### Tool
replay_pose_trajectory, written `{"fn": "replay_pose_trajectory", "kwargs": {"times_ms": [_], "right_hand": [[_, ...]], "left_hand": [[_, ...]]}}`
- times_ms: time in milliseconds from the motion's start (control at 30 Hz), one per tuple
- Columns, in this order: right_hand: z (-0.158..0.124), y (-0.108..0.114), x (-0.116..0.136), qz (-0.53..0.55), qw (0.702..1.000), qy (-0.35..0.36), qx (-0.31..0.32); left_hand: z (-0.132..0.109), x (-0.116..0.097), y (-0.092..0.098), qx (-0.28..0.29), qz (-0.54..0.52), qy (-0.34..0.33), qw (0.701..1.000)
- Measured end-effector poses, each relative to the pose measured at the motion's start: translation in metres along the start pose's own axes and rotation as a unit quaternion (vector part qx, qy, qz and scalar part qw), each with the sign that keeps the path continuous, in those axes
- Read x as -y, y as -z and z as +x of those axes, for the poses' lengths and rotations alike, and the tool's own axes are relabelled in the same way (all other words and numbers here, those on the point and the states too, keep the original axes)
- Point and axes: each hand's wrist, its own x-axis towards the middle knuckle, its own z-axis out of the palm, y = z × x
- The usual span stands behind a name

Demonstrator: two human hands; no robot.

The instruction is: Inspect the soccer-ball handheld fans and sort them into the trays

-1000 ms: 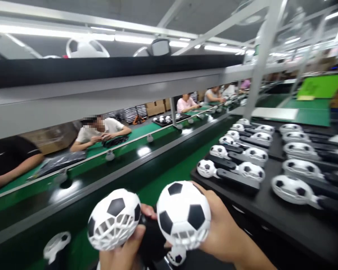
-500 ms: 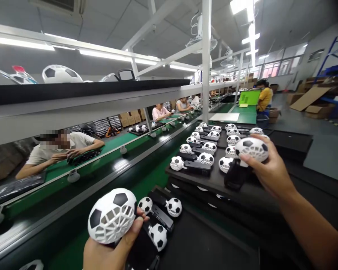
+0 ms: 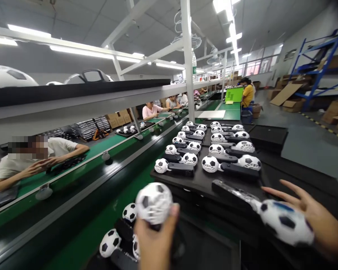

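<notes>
My left hand [image 3: 154,236] is wrapped round a white, slotted ball [image 3: 153,200] with black soccer-ball patches, a little blurred. Its lower part is hidden by my fingers. At the right, a device with a soccer-ball head [image 3: 287,223] and a dark handle [image 3: 232,190] rests against my right hand [image 3: 308,210]. Two fingers stretch past the ball, while my thumb and the rest of the grip are hidden behind it. The handle points left, over the front edge of a black tray [image 3: 198,178] carrying rows of similar devices.
More soccer-ball devices [image 3: 110,243] lie at the lower left, partly behind my left hand. A green conveyor [image 3: 95,210] runs along the left, with a co-worker [image 3: 56,150] across it. A white post [image 3: 188,60] stands beyond the tray; a shelf [image 3: 87,90] hangs at upper left.
My left hand has moved right with its ball. My right hand has come down and right off the tray; the device there now points its handle left. The view has turned right.
</notes>
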Motion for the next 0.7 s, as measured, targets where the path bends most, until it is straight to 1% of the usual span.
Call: {"fn": "replay_pose_trajectory", "kwargs": {"times_ms": [33,67,100,133,167,200,233,267,300,333,367,400,433,467,533,633,700], "right_hand": [[-0.005,-0.013,0.003,0.012,1.0,-0.024,0.015],[-0.01,-0.028,0.006,0.024,0.999,-0.035,0.029],[-0.014,-0.042,0.008,0.045,0.997,-0.033,0.045],[-0.018,-0.056,0.008,0.079,0.995,-0.026,0.052],[-0.021,-0.066,0.005,0.101,0.993,-0.015,0.063],[-0.025,-0.073,-0.004,0.11,0.992,0.009,0.066],[-0.03,-0.076,-0.017,0.096,0.992,0.051,0.066],[-0.035,-0.075,-0.035,0.058,0.99,0.107,0.07],[-0.042,-0.071,-0.056,-0.004,0.982,0.174,0.073],[-0.048,-0.066,-0.078,-0.078,0.963,0.24,0.09],[-0.055,-0.059,-0.099,-0.155,0.938,0.29,0.112],[-0.061,-0.053,-0.118,-0.225,0.907,0.334,0.123],[-0.065,-0.049,-0.131,-0.274,0.882,0.358,0.138],[-0.067,-0.045,-0.14,-0.316,0.862,0.366,0.154],[-0.065,-0.043,-0.142,-0.369,0.841,0.342,0.2],[-0.051,-0.045,-0.126,-0.413,0.814,0.277,0.3],[-0.042,-0.048,-0.118,-0.426,0.789,0.261,0.357]], "left_hand": [[-0.016,0.007,-0.028,0.053,-0.006,-0.019,0.998],[-0.033,0.016,-0.055,0.159,-0.016,-0.063,0.985],[-0.05,0.027,-0.079,0.255,-0.018,-0.126,0.959],[-0.064,0.038,-0.098,0.303,0.005,-0.196,0.932],[-0.074,0.049,-0.11,0.263,0.032,-0.21,0.941],[-0.079,0.058,-0.117,0.249,0.049,-0.213,0.943],[-0.08,0.066,-0.118,0.245,0.06,-0.216,0.943],[-0.076,0.071,-0.115,0.258,0.066,-0.215,0.94],[-0.069,0.074,-0.109,0.279,0.075,-0.213,0.934],[-0.061,0.076,-0.102,0.289,0.089,-0.206,0.931],[-0.052,0.077,-0.095,0.297,0.107,-0.196,0.928],[-0.043,0.077,-0.089,0.299,0.123,-0.183,0.929],[-0.037,0.077,-0.085,0.301,0.134,-0.171,0.928],[-0.032,0.078,-0.083,0.308,0.14,-0.164,0.927],[-0.028,0.082,-0.081,0.32,0.142,-0.157,0.924],[-0.026,0.091,-0.078,0.323,0.149,-0.148,0.923],[-0.022,0.095,-0.075,0.317,0.148,-0.136,0.927]]}}
